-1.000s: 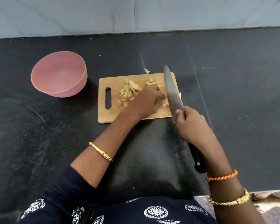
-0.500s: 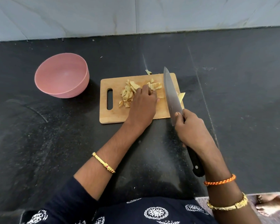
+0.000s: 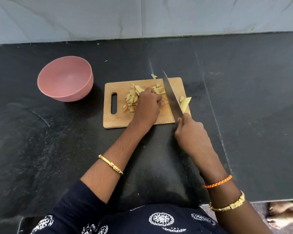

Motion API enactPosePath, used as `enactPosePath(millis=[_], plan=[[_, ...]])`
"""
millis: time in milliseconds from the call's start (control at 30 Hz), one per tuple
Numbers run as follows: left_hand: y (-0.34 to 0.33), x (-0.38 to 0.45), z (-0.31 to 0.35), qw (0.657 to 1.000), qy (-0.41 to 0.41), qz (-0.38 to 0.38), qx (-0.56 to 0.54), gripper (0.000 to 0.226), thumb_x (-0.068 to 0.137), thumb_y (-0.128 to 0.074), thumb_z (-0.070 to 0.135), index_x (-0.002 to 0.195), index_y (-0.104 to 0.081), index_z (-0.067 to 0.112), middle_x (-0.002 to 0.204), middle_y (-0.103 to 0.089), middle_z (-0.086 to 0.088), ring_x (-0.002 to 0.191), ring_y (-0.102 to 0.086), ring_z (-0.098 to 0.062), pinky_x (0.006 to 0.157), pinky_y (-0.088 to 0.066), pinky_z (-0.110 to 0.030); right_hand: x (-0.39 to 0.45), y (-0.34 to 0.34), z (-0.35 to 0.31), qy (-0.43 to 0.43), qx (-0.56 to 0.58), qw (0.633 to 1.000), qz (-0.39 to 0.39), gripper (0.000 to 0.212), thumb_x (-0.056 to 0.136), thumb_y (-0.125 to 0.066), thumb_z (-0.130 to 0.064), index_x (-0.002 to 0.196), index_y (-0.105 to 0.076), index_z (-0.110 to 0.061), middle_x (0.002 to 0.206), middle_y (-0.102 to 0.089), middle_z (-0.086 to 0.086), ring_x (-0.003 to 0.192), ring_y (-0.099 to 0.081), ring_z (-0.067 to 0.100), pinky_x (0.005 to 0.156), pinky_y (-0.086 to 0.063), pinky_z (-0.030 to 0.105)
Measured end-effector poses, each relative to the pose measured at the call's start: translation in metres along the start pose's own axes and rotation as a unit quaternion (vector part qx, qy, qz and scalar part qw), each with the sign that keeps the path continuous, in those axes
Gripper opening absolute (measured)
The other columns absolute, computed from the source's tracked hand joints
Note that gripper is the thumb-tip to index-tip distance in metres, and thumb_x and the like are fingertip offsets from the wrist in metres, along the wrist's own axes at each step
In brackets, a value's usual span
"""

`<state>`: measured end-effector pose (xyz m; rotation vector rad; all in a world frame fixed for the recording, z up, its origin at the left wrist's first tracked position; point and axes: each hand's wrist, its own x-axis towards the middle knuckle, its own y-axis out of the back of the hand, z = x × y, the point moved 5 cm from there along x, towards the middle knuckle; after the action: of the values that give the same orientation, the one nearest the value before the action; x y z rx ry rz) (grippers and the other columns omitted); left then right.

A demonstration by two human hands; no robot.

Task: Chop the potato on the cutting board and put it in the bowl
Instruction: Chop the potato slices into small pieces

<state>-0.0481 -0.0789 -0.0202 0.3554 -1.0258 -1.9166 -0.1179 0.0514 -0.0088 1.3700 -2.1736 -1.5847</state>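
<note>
Mid-frame on the cutting board [image 3: 112,122], I'm curling my left hand [image 3: 146,107] over chopped potato pieces [image 3: 131,100], my right hand [image 3: 191,134] gripping the knife [image 3: 172,97]; one wedge [image 3: 185,103] is waiting, pink bowl [image 3: 65,78] sitting empty.

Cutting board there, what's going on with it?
A person is chopping potato. The right hand grips a knife, blade over the wooden cutting board. The left hand rests on the potato pieces. A larger slice lies at the board's right edge. The pink bowl beside it holds nothing yet.
</note>
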Motion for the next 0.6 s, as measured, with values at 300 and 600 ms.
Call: enactPosePath(millis=[300,600], plan=[[-0.002,-0.001,0.002,0.999,0.0,0.009,0.034,0.019,0.09,-0.058,0.012,0.094,-0.072,0.002,0.092,-0.06,-0.012,0.086,-0.056,-0.022,0.078,-0.047,-0.032,-0.005,-0.004,-0.006,0.004,-0.086,0.996,-0.005,0.01,0.097,-0.033,-0.007,0.101,-0.032,-0.017,0.075,-0.039,0.004,0.081,-0.054,0.026,0.068,-0.048,0.041],[-0.002,-0.002,0.004,0.999,0.005,0.014,0.029,0.018,0.089,-0.057,0.008,0.088,-0.072,-0.002,0.091,-0.061,-0.014,0.084,-0.057,-0.024,0.077,-0.049,-0.037,-0.024,-0.004,0.01,-0.004,-0.077,0.996,-0.037,0.003,0.1,-0.031,-0.017,0.098,-0.031,-0.015,0.074,-0.037,0.004,0.08,-0.047,0.028,0.066,-0.037,0.038]])
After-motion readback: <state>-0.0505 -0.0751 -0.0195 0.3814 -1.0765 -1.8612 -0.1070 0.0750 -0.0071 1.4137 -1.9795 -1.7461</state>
